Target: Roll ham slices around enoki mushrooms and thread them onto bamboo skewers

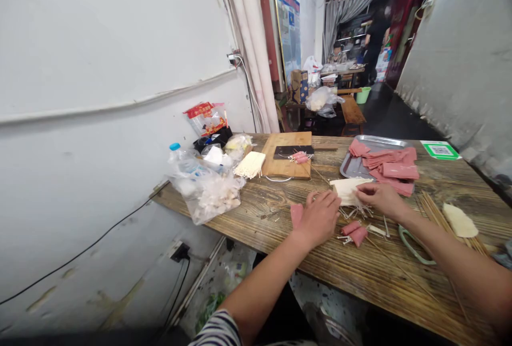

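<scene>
Head view: from here, the grip of my right hand (pixel 378 198) looks pinched on an enoki bundle (pixel 344 191) between both hands above the desk (pixel 260 202); my left hand (pixel 320 217) is bent beside it, whether clamped I can't tell. Skewered rolls (pixel 300 158) at the knife (pixel 283 152) and two nearer rolls (pixel 354 232) look done. Much seems left: pink meat slices (pixel 400 170) on the metal tray (pixel 382 142), a second enoki bundle (pixel 250 166), bare bamboo skewers (pixel 432 211).
</scene>
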Demonstrator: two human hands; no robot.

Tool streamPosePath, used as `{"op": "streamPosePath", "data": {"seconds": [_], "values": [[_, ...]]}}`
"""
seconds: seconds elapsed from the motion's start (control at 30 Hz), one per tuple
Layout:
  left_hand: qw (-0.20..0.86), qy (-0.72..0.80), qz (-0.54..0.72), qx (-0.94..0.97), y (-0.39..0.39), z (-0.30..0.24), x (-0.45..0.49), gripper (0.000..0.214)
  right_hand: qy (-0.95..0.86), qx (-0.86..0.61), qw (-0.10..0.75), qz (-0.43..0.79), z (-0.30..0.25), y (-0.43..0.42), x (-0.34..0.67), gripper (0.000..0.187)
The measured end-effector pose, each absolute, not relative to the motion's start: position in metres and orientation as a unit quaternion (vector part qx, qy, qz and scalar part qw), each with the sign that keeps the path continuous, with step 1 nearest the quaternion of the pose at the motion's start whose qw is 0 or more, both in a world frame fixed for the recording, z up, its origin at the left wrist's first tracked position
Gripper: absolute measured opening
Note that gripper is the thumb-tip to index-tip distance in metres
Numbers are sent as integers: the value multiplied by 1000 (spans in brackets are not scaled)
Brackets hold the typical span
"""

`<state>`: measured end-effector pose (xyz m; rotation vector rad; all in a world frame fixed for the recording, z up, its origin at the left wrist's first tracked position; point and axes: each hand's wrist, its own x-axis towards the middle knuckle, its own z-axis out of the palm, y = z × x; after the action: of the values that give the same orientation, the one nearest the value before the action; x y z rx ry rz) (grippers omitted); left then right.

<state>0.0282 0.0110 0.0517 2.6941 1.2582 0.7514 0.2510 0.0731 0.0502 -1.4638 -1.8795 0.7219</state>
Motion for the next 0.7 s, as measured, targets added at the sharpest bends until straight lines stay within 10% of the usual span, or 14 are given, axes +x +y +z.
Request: {"op": "streamPosePath", "data": {"seconds": [0.47,0.7], "values": [[405,357,464,702,28,99,89,34,-527,-473,552,441,114,38,256,34],[404,366,491,680,13,101,76,32,-479,-487,571,455,114,15,219,39]]}}
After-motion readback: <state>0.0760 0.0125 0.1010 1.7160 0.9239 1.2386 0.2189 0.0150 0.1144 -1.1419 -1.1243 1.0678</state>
